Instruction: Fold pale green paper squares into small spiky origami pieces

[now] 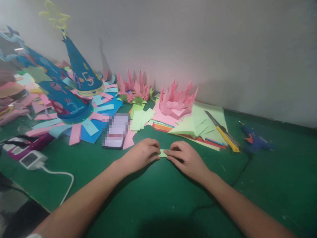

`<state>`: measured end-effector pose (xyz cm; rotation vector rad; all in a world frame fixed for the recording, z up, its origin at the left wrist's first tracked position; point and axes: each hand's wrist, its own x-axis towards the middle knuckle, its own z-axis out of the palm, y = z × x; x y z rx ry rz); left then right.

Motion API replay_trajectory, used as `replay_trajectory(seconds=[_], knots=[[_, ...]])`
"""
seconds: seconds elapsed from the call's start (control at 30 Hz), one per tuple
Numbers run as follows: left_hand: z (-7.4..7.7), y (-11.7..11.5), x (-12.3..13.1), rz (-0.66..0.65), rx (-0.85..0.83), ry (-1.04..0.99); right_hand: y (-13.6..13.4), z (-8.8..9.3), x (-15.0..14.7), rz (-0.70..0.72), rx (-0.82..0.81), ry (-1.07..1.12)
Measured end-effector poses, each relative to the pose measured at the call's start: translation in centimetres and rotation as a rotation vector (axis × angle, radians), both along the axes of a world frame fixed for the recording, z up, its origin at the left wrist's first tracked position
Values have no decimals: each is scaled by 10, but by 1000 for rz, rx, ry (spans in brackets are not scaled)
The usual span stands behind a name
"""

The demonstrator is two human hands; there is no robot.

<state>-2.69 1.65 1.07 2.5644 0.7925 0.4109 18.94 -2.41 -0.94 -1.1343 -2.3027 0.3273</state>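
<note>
Between my two hands is a small strip of pale green paper [162, 153], low over the green table [148, 205]. My left hand [143, 152] has its fingers closed on the strip's left end. At the right end, the fingertips of my right hand [187, 159] pinch the same strip. Both ends of the paper are hidden under the fingers. Just beyond my hands lie several pale green paper pieces [138, 119] and a stack of coloured paper [213, 115]. A pink folded-paper crown [177, 100] sits on that stack.
A yellow utility knife [226, 135] rests on the stack's right side, with a blue glue gun [257, 138] beyond it. A phone [116, 130] lies left of my hands. Blue cone hats [81, 67], a second pink crown [133, 87] and a white charger [33, 160] with cable stand farther left.
</note>
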Motion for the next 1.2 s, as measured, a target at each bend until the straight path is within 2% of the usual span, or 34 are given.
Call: replay_trajectory(seconds=[0.2,0.3,0.37,0.47,0.6,0.7,0.77,0.87,0.93,1.03,1.2], knots=[[2,-3,4,-49,191,127,-1,2,0,8,9,-40],[2,-6,10,-25,276,191,-1,4,-1,7,21,-32],[0,-7,14,13,289,208,1,4,-1,3,24,-15],[-3,-7,17,71,224,163,4,3,-2,-17,4,10],[-5,-6,16,157,70,-26,6,1,0,-30,-22,93],[-4,-10,19,277,-140,-205,5,2,1,-89,-42,247],[-4,-14,23,349,-371,-319,4,4,0,-160,-82,350],[-4,-20,30,416,-851,-479,2,6,-1,-263,-217,445],[-5,-21,33,426,-1028,-557,2,7,-3,-318,-308,485],[-6,-21,35,427,-1111,-614,1,8,-5,-351,-369,500],[-1,-20,35,495,-1172,-615,0,10,-12,-312,-465,538]])
